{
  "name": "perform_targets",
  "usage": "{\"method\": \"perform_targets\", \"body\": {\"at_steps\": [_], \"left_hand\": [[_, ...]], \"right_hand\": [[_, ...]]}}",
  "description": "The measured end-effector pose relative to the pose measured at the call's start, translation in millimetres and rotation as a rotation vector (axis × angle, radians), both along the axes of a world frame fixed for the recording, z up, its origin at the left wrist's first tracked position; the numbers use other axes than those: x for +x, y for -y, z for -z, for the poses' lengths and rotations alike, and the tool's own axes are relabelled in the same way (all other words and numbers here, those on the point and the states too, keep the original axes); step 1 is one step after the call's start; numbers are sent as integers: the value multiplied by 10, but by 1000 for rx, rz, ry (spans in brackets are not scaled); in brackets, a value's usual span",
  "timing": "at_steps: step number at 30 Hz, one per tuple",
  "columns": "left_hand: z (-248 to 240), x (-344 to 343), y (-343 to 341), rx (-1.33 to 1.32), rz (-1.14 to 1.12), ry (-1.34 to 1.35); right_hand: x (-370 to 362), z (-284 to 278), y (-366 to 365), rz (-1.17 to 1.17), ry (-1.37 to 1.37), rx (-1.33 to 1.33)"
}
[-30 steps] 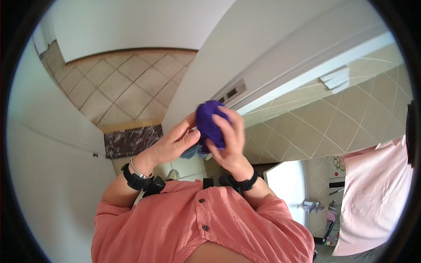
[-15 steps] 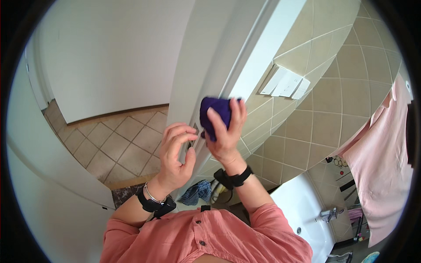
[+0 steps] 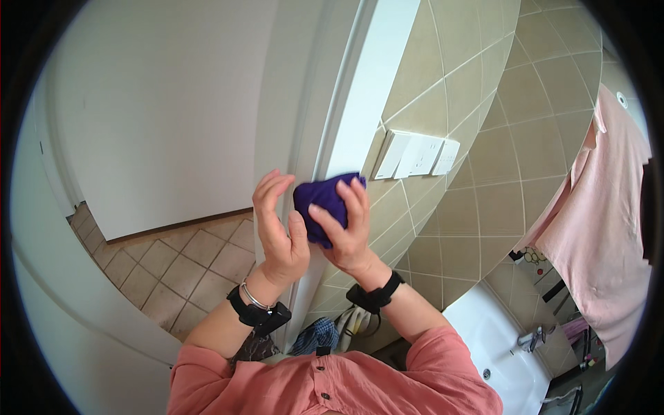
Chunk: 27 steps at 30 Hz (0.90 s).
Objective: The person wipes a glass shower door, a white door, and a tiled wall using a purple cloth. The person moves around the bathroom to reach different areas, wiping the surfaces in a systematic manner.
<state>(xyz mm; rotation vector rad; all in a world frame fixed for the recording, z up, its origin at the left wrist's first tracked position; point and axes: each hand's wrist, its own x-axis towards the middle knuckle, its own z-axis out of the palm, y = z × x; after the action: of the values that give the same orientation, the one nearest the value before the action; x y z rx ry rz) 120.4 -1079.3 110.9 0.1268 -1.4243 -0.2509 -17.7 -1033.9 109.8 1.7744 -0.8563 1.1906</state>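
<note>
A bunched purple cloth (image 3: 321, 205) is in my right hand (image 3: 353, 235), which presses it against the white door frame (image 3: 342, 131). The fingers lie over the cloth's right side and the thumb over its front. My left hand (image 3: 280, 232) is just left of the cloth, fingers raised and apart from the thumb, with nothing in it. Whether its thumb touches the cloth I cannot tell. Black bands circle both wrists, and a silver bracelet is on the left one.
Right of the frame, white switch plates (image 3: 415, 155) are on the beige tiled wall. A white sink (image 3: 484, 346) with a tap stands at lower right, near a hanging pink towel (image 3: 588, 221). A blue checked cloth (image 3: 317, 337) hangs low by the frame. Left is a tiled floor (image 3: 187, 266) beyond the doorway.
The view has shifted, and the frame and switch plates appear further left. My right hand has moved the cloth a little down and left in view. My left hand's fingers have straightened upward.
</note>
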Motion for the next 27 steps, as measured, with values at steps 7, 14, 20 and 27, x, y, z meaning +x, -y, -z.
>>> {"method": "perform_targets", "body": {"at_steps": [7, 14, 20, 27], "left_hand": [[-262, 85, -39, -84, -176, 40], [-450, -52, -140, -65, -225, 99], [-458, -20, -109, -41, -249, 36], [-454, 111, -127, -59, -253, 9]], "right_hand": [[164, -935, 11, 26, -64, -72], [297, -2582, 97, 34, -27, -242], [438, -1700, -37, 122, -23, -122], [523, -1793, 9, 194, 18, -136]]}}
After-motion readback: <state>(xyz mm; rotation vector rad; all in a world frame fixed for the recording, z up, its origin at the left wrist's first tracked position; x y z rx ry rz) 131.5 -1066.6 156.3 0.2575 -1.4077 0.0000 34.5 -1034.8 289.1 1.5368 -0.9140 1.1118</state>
